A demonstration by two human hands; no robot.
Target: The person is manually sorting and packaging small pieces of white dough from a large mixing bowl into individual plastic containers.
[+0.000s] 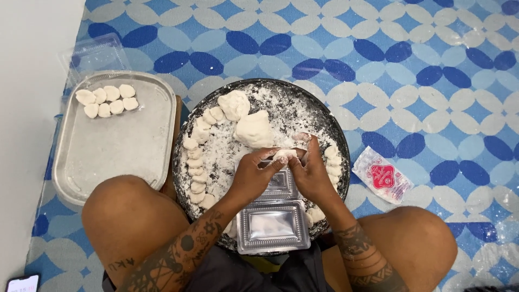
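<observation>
Closest in, at six o'clock on the round black tray (336,135): a clear plastic box (273,226), hinged open, one half overlapping the tray's near rim. Just above it, left hand (253,174) and right hand (312,173) meeting at the tray's centre, fingertips of both closed on one small dough piece (283,155), held just off the floured surface. Looks like shaping by pinching, thumbs pressing in from both sides. Calls for light, even pressure and a steady grip on soft, flour-dusted dough. From seven to eleven o'clock, a curved row of small cut pieces (194,162); at three to four o'clock, a shorter row (333,162). Beyond the hands, toward twelve o'clock, two large dough lumps (253,130) touching one another, loose flour all round. Off the tray at nine o'clock, a metal tray (119,151) with a cluster of rounded pieces (106,100) in its far left corner. At three o'clock, well apart on the patterned mat (421,65), a small packet (382,176) with a red mark. Farthest, at ten o'clock, a clear plastic lid (94,54) against the wall.
</observation>
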